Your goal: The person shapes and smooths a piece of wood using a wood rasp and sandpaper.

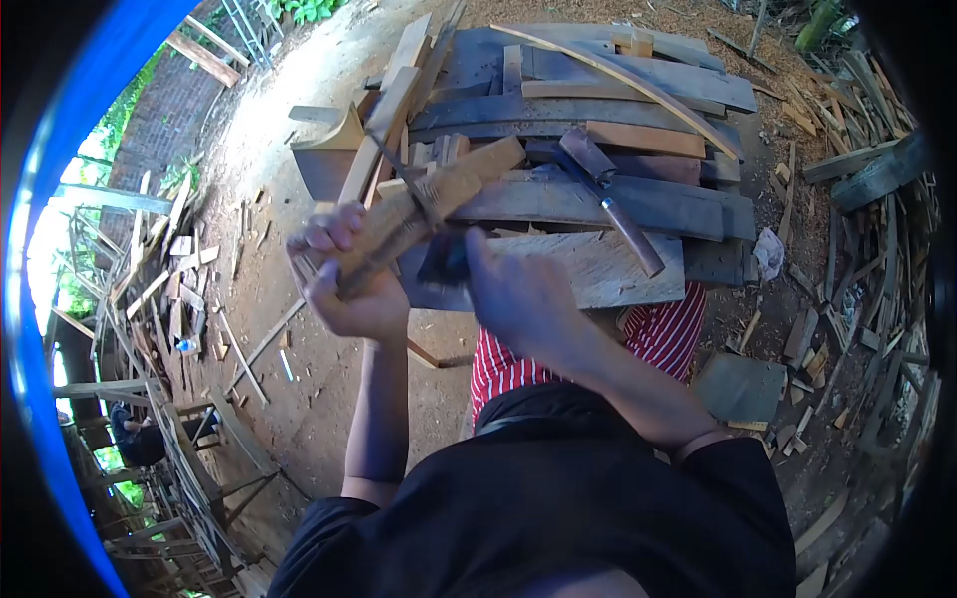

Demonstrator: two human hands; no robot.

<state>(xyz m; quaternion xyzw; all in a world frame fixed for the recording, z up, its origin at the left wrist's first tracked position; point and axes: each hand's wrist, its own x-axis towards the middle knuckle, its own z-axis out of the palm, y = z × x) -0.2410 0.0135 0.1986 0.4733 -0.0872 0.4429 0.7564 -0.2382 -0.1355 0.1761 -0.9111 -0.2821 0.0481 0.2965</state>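
Over the plank pile, seen from the head, our left grip is clamped around a wooden piece that juts up and right from it. Our right grip meets a blurred dark object just below the wood, and we cannot tell if it is closed.

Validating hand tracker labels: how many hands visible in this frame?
2. Left hand grips a wood piece above the plank pile; right hand, just right of it, holds a dark object. A distant figure at lower left may hide more.
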